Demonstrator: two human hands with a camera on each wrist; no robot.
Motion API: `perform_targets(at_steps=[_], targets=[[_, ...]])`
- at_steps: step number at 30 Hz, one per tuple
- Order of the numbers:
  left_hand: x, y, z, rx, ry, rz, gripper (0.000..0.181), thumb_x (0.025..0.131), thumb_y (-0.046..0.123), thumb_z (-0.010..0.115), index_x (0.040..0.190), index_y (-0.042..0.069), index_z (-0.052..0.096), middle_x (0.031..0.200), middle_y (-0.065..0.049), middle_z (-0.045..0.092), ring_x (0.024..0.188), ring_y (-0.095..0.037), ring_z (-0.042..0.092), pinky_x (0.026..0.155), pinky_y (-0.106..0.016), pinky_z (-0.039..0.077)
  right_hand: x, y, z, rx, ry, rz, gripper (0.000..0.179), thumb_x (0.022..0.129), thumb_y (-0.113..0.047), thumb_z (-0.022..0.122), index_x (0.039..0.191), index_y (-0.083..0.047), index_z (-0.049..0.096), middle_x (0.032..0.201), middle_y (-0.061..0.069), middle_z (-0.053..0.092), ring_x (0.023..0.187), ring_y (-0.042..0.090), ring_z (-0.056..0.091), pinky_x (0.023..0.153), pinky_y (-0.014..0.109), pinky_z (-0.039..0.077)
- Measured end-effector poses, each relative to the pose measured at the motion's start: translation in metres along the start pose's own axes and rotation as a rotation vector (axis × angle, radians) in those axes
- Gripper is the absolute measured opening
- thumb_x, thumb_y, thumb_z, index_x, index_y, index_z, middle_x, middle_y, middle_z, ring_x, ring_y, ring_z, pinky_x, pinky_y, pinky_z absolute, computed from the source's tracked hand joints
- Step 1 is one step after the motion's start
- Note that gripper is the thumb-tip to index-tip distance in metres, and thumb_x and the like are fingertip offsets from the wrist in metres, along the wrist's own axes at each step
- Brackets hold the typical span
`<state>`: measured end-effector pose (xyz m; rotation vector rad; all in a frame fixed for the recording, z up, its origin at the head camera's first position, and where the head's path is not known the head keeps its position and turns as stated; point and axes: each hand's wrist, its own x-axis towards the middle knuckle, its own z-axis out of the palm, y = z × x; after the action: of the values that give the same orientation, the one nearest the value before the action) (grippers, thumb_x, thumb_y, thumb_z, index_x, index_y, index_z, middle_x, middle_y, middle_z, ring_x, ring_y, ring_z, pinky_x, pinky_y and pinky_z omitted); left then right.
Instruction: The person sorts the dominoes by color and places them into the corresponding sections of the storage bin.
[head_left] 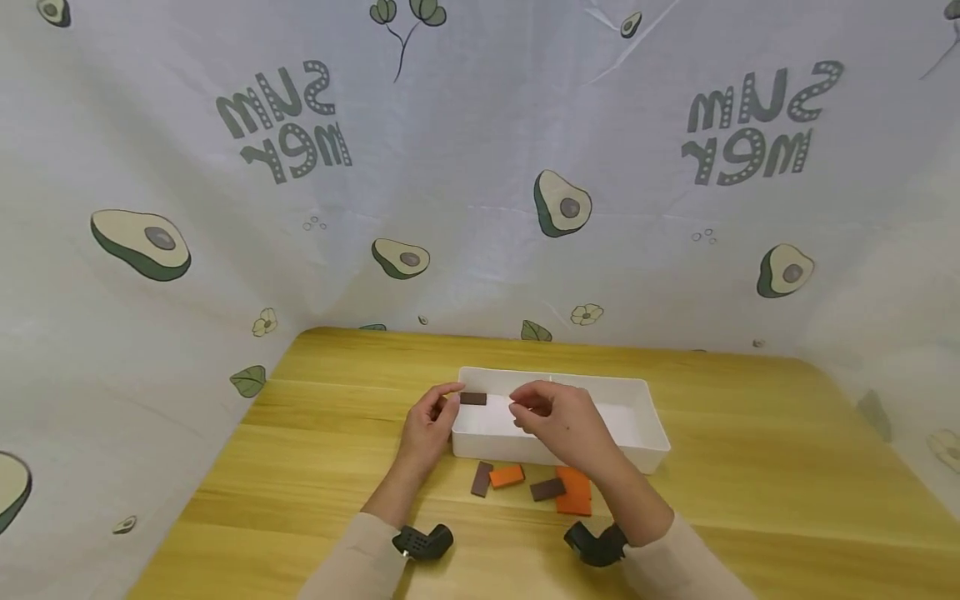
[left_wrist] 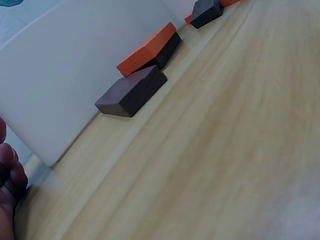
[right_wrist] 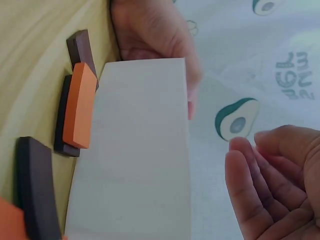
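Observation:
A white box (head_left: 517, 451) with low walls stands on the table, and a dark brown block (head_left: 473, 399) lies inside at its left end. My left hand (head_left: 429, 423) holds the box's left end, its thumb and fingers at the rim and outer wall. Over the box hovers my right hand (head_left: 566, 421), fingers loosely bent; the right wrist view shows nothing between thumb and fingertips. In front of the box lie a brown block (left_wrist: 131, 92), an orange block (right_wrist: 80, 107) on top of a dark one, and another brown block (head_left: 547, 489) against orange pieces (head_left: 574, 493).
The wooden table (head_left: 300, 467) reaches back to a pale curtain (head_left: 480, 167) printed with avocados and lettering. Both wrists wear black camera mounts, one on the left (head_left: 423, 542) and one on the right (head_left: 596, 544).

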<state>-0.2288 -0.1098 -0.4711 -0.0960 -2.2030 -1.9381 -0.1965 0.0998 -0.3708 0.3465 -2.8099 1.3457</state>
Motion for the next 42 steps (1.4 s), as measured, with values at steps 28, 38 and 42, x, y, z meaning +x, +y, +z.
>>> perform_targets(at_steps=[28,38,42], targets=[[0.004,0.000,-0.003,0.030,-0.005,-0.034,0.027,0.102,0.012,0.059,0.127,0.008,0.069,0.078,0.002,0.045,0.067,-0.009,0.042,0.060,-0.019,0.034,-0.045,0.070,-0.019,-0.146,-0.263,0.031,0.015,0.086,-0.016,0.081,0.099,-0.013,0.075,0.077,-0.003,0.061,0.066,0.012,0.052,0.056,0.024,0.044],[0.000,-0.001,0.000,0.005,-0.016,-0.021,0.026,0.102,0.018,0.061,0.126,0.014,0.070,0.078,0.003,0.046,0.067,-0.009,0.042,0.061,-0.019,0.035,-0.045,0.081,-0.016,-0.152,-0.262,0.014,0.014,0.085,-0.016,0.082,0.097,-0.014,0.075,0.076,-0.005,0.061,0.068,0.010,0.052,0.057,0.023,0.044],[-0.001,-0.001,0.002,0.003,-0.017,-0.019,0.026,0.102,0.017,0.061,0.126,0.013,0.070,0.077,0.003,0.045,0.065,-0.009,0.041,0.059,-0.019,0.034,-0.046,0.084,-0.017,-0.160,-0.259,-0.011,0.015,0.085,-0.018,0.082,0.096,-0.014,0.074,0.075,-0.005,0.060,0.067,0.008,0.050,0.058,0.023,0.043]])
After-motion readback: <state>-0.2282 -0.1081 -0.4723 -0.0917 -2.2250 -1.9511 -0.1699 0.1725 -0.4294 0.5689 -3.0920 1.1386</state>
